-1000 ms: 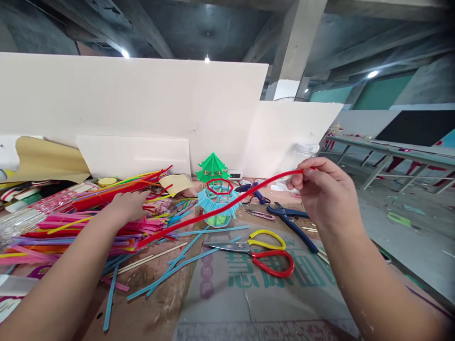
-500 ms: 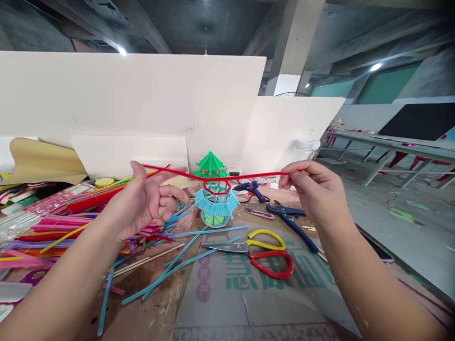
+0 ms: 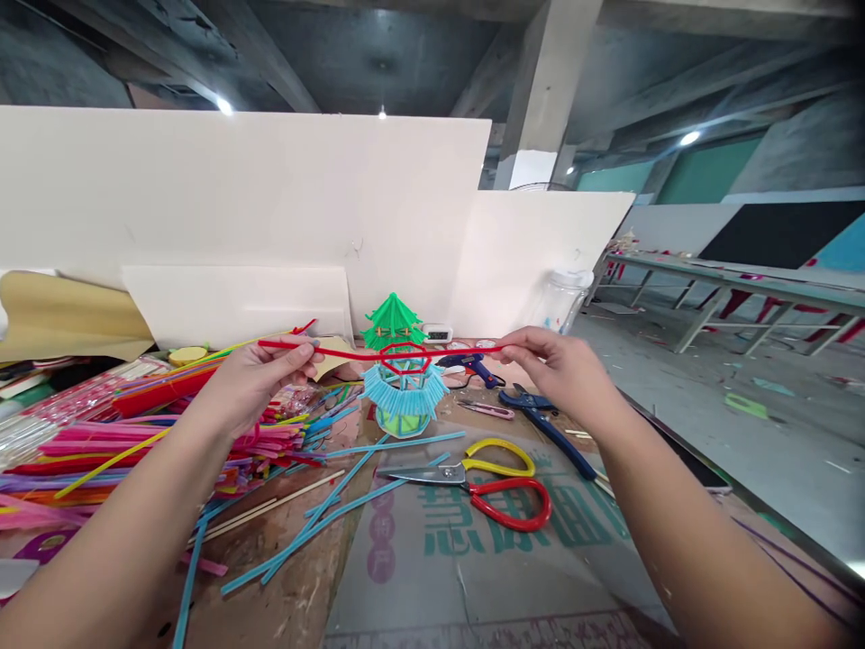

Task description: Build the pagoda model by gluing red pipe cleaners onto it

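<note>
I hold a long red straw (image 3: 351, 352) level in the air by both ends. My left hand (image 3: 253, 380) pinches its left end and my right hand (image 3: 558, 370) pinches its right end. Behind the straw stands a small pagoda model (image 3: 404, 370) with a green roof, a red ring and a fringe of blue straws. The straw crosses in front of the model at the height of the red ring.
A heap of coloured straws (image 3: 135, 433) lies at the left, with loose blue straws (image 3: 351, 491) spread over the table. Scissors with a yellow and a red handle (image 3: 487, 482), blue pliers (image 3: 547, 424), a glue gun (image 3: 469, 365) and a clear jar (image 3: 560, 297) lie at the right. White boards (image 3: 270, 198) stand behind.
My left hand left the straw heap, rose and took the straw's free end. The straw went from slanting to level, and both hands have now come lower toward the model.
</note>
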`<action>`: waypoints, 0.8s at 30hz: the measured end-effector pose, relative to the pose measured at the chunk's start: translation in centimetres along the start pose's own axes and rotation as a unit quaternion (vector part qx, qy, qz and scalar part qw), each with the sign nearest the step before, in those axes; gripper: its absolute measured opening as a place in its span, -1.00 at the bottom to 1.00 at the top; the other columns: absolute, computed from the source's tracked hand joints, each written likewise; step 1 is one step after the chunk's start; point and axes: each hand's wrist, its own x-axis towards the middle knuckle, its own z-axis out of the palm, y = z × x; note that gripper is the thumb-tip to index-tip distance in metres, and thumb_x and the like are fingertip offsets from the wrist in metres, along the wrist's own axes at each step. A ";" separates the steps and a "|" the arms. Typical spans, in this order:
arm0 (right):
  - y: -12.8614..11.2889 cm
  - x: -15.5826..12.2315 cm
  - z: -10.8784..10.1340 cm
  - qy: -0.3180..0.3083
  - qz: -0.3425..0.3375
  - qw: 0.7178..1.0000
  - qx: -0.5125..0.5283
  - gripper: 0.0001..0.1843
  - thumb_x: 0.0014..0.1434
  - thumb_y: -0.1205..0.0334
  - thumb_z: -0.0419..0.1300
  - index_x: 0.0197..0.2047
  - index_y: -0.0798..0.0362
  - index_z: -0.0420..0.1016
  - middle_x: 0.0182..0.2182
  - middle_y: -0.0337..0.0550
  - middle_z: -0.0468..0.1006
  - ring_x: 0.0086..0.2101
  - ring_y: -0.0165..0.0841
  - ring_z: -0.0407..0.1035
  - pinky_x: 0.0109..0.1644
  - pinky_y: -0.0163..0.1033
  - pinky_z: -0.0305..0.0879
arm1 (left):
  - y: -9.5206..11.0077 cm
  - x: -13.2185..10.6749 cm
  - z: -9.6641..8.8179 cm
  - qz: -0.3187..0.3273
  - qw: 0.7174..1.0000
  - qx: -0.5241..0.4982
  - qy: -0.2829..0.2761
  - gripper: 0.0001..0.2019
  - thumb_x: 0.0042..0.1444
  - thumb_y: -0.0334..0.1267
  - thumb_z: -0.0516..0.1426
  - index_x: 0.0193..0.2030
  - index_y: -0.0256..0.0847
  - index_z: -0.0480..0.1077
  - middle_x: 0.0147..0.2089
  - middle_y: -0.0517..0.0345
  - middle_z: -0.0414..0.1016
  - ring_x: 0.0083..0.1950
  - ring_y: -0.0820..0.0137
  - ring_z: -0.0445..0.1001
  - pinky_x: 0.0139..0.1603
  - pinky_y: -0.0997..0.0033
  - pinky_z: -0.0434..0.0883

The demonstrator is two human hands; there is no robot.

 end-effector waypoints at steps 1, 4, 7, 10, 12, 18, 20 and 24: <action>0.1 0.1 -0.2 -0.015 -0.001 1.000 -0.023 -0.78 0.25 0.15 0.12 -0.28 0.02 0.56 -0.35 -0.16 0.65 -0.35 -0.29 0.49 -0.29 -0.24 0.31 | 0.0 0.1 -0.2 0.009 1.000 0.013 -0.002 -0.68 -0.20 -0.05 0.40 -0.39 -0.22 0.54 -0.48 0.17 0.56 -0.44 0.43 0.48 -0.42 0.49 0.41; 0.3 0.3 -1.0 -0.025 0.012 0.996 -0.080 -0.66 0.30 0.12 0.03 -0.33 0.03 0.58 -0.33 -0.12 0.66 -0.30 -0.23 0.50 -0.26 -0.20 0.31 | 0.2 0.1 -0.5 0.032 0.998 0.046 -0.016 -0.68 -0.17 -0.01 0.38 -0.38 -0.21 0.54 -0.48 0.14 0.56 -0.44 0.38 0.49 -0.40 0.43 0.42; -0.9 -0.2 -1.2 0.021 0.010 0.996 -0.087 -0.64 0.31 0.05 0.03 -0.15 0.04 0.60 -0.21 -0.05 0.65 -0.18 -0.16 0.50 -0.14 -0.13 0.33 | 0.6 -0.8 0.1 0.023 0.993 0.094 -0.070 -0.70 -0.10 -0.01 0.34 -0.38 -0.22 0.55 -0.49 0.13 0.56 -0.46 0.37 0.48 -0.43 0.43 0.41; -3.9 -1.8 0.5 -0.042 -0.021 0.999 0.028 -0.62 0.33 0.04 0.03 0.05 -0.01 0.52 -0.04 -0.09 0.60 -0.08 -0.21 0.48 -0.05 -0.15 0.35 | 0.9 -2.6 2.4 0.021 0.980 0.143 -0.133 -0.71 -0.01 -0.02 0.30 -0.28 -0.21 0.57 -0.42 0.12 0.59 -0.41 0.37 0.51 -0.38 0.44 0.43; -6.1 -3.1 2.2 -0.100 -0.060 0.991 0.065 -0.64 0.30 0.04 0.11 0.08 -0.05 0.51 0.01 -0.12 0.58 -0.03 -0.22 0.46 0.00 -0.15 0.33 | 0.9 -4.0 4.4 0.033 0.975 0.163 -0.146 -0.74 0.01 -0.05 0.28 -0.27 -0.19 0.57 -0.39 0.13 0.61 -0.36 0.38 0.52 -0.32 0.44 0.44; -8.1 -4.2 4.9 -0.202 -0.121 0.971 0.034 -0.73 0.33 0.24 0.06 -0.09 -0.05 0.60 -0.34 -0.19 0.63 -0.36 -0.34 0.42 -0.29 -0.28 0.21 | 1.1 -5.9 6.7 0.028 0.957 0.232 -0.174 -0.68 0.07 0.00 0.21 -0.21 -0.20 0.58 -0.28 0.07 0.64 -0.28 0.29 0.56 -0.29 0.39 0.46; -7.5 -3.8 4.6 -0.180 -0.122 0.976 0.017 -0.74 0.33 0.24 0.07 -0.16 -0.01 0.61 -0.40 -0.20 0.61 -0.40 -0.36 0.37 -0.34 -0.30 0.14 | 1.2 -5.6 6.1 0.078 0.941 0.291 -0.153 -0.69 0.11 0.02 0.18 -0.22 -0.17 0.58 -0.27 0.11 0.64 -0.28 0.31 0.55 -0.27 0.40 0.44; -6.8 -3.5 4.0 -0.155 -0.131 0.979 -0.023 -0.74 0.34 0.21 0.06 -0.15 0.00 0.60 -0.34 -0.16 0.62 -0.39 -0.35 0.38 -0.34 -0.30 0.13 | 1.1 -4.9 4.9 0.161 0.889 0.400 -0.155 -0.73 0.19 -0.04 0.12 -0.19 -0.10 0.58 -0.25 0.15 0.64 -0.26 0.31 0.53 -0.24 0.42 0.39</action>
